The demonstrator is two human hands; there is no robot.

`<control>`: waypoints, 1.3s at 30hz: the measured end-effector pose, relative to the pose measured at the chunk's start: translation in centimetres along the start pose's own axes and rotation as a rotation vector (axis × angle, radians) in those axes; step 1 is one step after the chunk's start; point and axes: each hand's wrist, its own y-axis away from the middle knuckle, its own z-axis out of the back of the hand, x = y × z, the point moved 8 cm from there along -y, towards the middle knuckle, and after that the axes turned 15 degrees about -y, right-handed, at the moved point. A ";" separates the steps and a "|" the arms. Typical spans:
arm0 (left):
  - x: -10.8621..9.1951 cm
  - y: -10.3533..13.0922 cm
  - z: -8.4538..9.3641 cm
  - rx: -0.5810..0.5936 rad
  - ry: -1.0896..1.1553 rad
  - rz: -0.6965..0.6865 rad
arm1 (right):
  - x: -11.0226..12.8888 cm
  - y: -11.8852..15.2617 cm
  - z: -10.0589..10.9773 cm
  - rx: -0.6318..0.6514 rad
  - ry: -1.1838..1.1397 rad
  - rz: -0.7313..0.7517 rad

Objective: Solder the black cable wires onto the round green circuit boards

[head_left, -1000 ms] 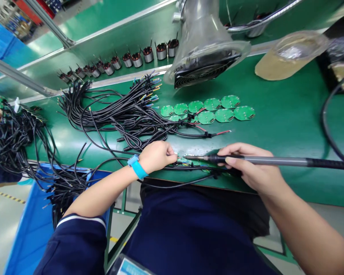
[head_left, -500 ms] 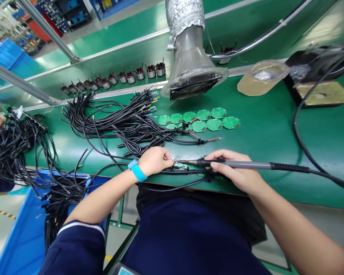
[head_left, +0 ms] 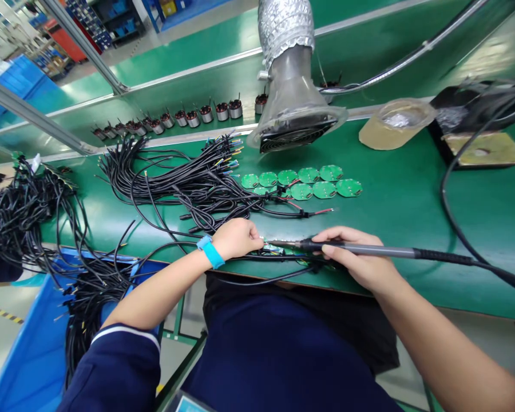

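My right hand (head_left: 356, 254) is closed around the grip of a soldering iron (head_left: 369, 250), held almost level with its tip pointing left. That tip reaches close to the fingertips of my left hand (head_left: 240, 239), which are pinched together over small parts and thin wires (head_left: 274, 248) at the bench's front edge. What my left fingers hold is too small to make out. Black cables (head_left: 278, 258) run along the edge just below both hands. Round green circuit boards (head_left: 324, 189) lie in two rows beyond, beside a large bundle of black cables (head_left: 167, 183).
A fume extractor hood (head_left: 296, 109) hangs over the back of the green bench (head_left: 403, 212). Several motor stators (head_left: 192, 119) line the rear ledge. At right are a tan cup (head_left: 386, 129) and a sponge tray (head_left: 484, 146). A blue bin (head_left: 30, 349) with cables stands lower left.
The view has shifted slightly, showing one more stator beside the hood. My hands and the soldering iron keep nearly the same places. At far left, another person's hand has moved a little behind the cables.
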 end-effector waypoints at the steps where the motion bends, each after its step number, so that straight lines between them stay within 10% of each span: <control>1: 0.0 0.0 0.0 0.006 -0.002 0.002 | -0.3 0.0 0.2 -0.014 -0.046 -0.005; 31: -0.4 0.3 0.2 -0.025 -0.014 -0.001 | 0.3 -0.1 -0.1 -0.009 0.056 0.042; 39: -0.4 0.1 0.4 -0.023 -0.029 -0.011 | -1.4 0.6 0.7 -0.088 -0.262 0.059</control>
